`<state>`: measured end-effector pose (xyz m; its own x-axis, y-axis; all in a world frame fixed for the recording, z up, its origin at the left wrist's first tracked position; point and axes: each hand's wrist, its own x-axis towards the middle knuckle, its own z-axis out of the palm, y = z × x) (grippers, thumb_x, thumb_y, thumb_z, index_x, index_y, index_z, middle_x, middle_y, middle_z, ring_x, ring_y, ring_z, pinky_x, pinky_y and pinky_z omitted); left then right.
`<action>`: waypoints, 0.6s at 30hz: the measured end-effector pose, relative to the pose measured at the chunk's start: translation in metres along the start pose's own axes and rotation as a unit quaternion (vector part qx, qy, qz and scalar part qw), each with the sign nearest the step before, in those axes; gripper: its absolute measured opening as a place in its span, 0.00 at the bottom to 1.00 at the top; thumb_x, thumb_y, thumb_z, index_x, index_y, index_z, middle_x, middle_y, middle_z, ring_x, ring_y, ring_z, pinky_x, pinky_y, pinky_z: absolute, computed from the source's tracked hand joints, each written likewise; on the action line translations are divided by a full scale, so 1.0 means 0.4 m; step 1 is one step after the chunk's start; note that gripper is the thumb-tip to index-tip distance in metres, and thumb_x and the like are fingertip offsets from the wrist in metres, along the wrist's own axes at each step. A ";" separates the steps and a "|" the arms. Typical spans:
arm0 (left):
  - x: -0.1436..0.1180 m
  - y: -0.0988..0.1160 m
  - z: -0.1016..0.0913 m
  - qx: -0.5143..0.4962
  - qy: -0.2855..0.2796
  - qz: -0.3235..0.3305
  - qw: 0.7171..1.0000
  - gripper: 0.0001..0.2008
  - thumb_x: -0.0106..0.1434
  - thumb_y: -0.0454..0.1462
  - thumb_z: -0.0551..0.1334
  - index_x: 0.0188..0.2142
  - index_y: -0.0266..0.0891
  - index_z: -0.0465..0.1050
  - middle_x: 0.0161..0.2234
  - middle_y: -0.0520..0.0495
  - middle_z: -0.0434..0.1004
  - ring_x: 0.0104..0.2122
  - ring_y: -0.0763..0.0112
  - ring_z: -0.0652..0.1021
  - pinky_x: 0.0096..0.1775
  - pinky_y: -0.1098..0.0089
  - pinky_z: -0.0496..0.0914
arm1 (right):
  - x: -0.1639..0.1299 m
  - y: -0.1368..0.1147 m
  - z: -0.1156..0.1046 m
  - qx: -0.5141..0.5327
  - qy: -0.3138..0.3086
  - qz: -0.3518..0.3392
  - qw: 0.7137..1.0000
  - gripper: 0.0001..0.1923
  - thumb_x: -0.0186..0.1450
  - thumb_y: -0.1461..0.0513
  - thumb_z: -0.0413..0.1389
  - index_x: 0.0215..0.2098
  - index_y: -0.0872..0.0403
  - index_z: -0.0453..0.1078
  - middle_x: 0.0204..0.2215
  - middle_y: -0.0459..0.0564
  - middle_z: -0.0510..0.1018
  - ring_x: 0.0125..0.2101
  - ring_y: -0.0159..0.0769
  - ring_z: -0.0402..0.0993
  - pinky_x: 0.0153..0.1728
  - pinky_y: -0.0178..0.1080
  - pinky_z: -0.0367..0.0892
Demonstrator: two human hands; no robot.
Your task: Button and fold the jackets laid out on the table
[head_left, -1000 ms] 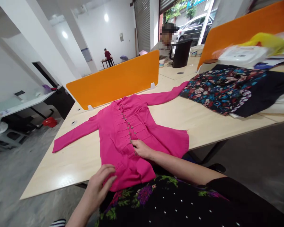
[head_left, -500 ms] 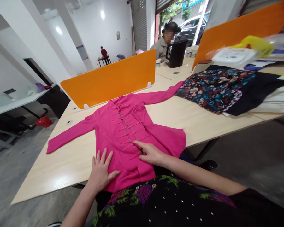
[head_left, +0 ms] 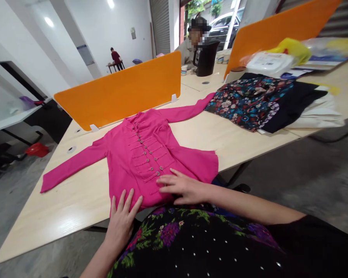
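A bright pink long-sleeved blouse (head_left: 121,154) lies spread on the pale wooden table (head_left: 75,204), with its sleeves out to both sides and two lines of round buttons down the front. My left hand (head_left: 123,216) rests on its lower left part near the table edge, fingers spread. My right hand (head_left: 185,188) lies over the lower front beside the lowest visible buttons, fingers stretched out and apart. The hem is partly hidden beneath my hands and against my body. The far right cuff touches a pile of folded dark clothes.
An orange divider (head_left: 118,92) stands behind the blouse. To the right are the floral folded garment (head_left: 237,102), a clear plastic box (head_left: 269,63), a yellow bag (head_left: 295,50) and a black jug (head_left: 208,58). A person in a hat sits beyond the jug; another person stands far back.
My right hand has opened from a pinch near the buttons to outstretched fingers. My left hand has shifted lower on the blouse, and the lower hem has drawn toward my body. The view has shifted slightly.
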<state>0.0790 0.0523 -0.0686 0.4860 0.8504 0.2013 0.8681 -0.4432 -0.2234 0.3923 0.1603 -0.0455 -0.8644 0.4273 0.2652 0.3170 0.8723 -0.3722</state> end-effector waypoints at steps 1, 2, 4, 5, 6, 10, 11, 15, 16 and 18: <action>0.006 -0.009 -0.017 -0.035 -0.012 -0.002 0.999 0.34 0.62 0.35 0.57 0.66 0.48 0.49 0.65 0.41 0.53 0.65 0.49 0.53 0.60 0.42 0.52 | -0.009 0.000 -0.014 0.011 0.047 0.045 0.998 0.21 0.62 0.58 0.58 0.53 0.53 0.68 0.53 0.59 0.70 0.54 0.45 0.63 0.55 0.51 0.56; 0.018 -0.019 -0.032 -0.069 -0.012 -0.011 0.998 0.32 0.63 0.39 0.57 0.66 0.46 0.49 0.65 0.41 0.53 0.65 0.50 0.53 0.60 0.44 0.54 | -0.017 -0.002 -0.026 0.013 0.097 0.102 0.990 0.17 0.64 0.55 0.56 0.47 0.56 0.70 0.46 0.58 0.74 0.48 0.43 0.68 0.49 0.46 0.61; 0.066 -0.042 -0.055 -0.117 0.019 -0.041 0.992 0.28 0.66 0.44 0.53 0.64 0.43 0.54 0.64 0.40 0.56 0.64 0.54 0.54 0.60 0.47 0.55 | -0.027 -0.012 -0.035 -0.004 0.153 0.211 0.965 0.16 0.64 0.51 0.56 0.36 0.57 0.71 0.34 0.54 0.74 0.35 0.38 0.70 0.38 0.38 0.64; 0.103 -0.051 -0.061 -0.131 0.037 -0.053 0.989 0.25 0.67 0.44 0.51 0.62 0.43 0.57 0.64 0.40 0.57 0.64 0.55 0.55 0.61 0.48 0.55 | -0.028 -0.019 -0.033 -0.018 0.147 0.247 0.958 0.18 0.62 0.49 0.57 0.33 0.56 0.70 0.31 0.51 0.73 0.32 0.36 0.69 0.34 0.37 0.63; 0.146 -0.056 -0.063 -0.139 0.048 -0.058 0.987 0.23 0.68 0.44 0.49 0.61 0.42 0.60 0.63 0.40 0.58 0.64 0.56 0.55 0.61 0.49 0.55 | -0.026 -0.028 -0.027 -0.032 0.128 0.270 0.954 0.19 0.61 0.48 0.58 0.31 0.56 0.69 0.30 0.50 0.72 0.30 0.35 0.68 0.32 0.36 0.62; 0.327 -0.029 -0.031 -0.136 -0.012 -0.025 0.990 0.24 0.68 0.47 0.48 0.60 0.44 0.61 0.65 0.43 0.55 0.65 0.53 0.53 0.61 0.45 0.52 | -0.004 -0.067 -0.003 -0.089 0.057 0.314 0.944 0.14 0.62 0.52 0.58 0.34 0.56 0.69 0.34 0.52 0.72 0.34 0.37 0.69 0.34 0.36 0.62; 0.359 -0.015 -0.018 -0.128 -0.036 -0.018 0.991 0.25 0.68 0.48 0.48 0.61 0.45 0.60 0.65 0.44 0.54 0.65 0.50 0.52 0.60 0.43 0.51 | 0.001 -0.073 -0.003 -0.098 0.045 0.316 0.943 0.11 0.63 0.56 0.56 0.35 0.57 0.70 0.34 0.53 0.73 0.35 0.38 0.70 0.35 0.36 0.62; 0.401 0.020 0.024 -0.086 -0.059 -0.010 0.995 0.27 0.67 0.49 0.49 0.63 0.47 0.56 0.66 0.45 0.53 0.64 0.46 0.52 0.60 0.38 0.47 | 0.006 -0.071 -0.021 -0.088 0.033 0.320 0.943 0.07 0.62 0.66 0.51 0.33 0.58 0.71 0.33 0.55 0.74 0.33 0.38 0.70 0.34 0.36 0.62; 0.397 0.020 0.029 -0.082 -0.054 -0.008 0.995 0.28 0.67 0.49 0.49 0.64 0.47 0.55 0.66 0.45 0.53 0.64 0.46 0.52 0.60 0.39 0.47 | 0.006 -0.068 -0.028 -0.063 0.044 0.324 0.943 0.07 0.60 0.67 0.51 0.31 0.58 0.71 0.31 0.54 0.75 0.31 0.37 0.70 0.33 0.36 0.62; 0.382 0.014 0.034 -0.083 -0.050 -0.005 0.995 0.29 0.66 0.50 0.49 0.64 0.46 0.54 0.66 0.45 0.53 0.64 0.46 0.52 0.60 0.40 0.48 | 0.007 -0.062 -0.042 0.025 0.080 0.332 0.940 0.06 0.57 0.68 0.52 0.28 0.58 0.71 0.27 0.50 0.75 0.28 0.34 0.69 0.30 0.35 0.61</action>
<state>0.1566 0.1836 -0.0522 0.4727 0.8750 0.1043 0.8812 -0.4690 -0.0592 0.3886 0.1438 -0.0204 -0.4114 0.9071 0.0889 0.7435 0.3904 -0.5430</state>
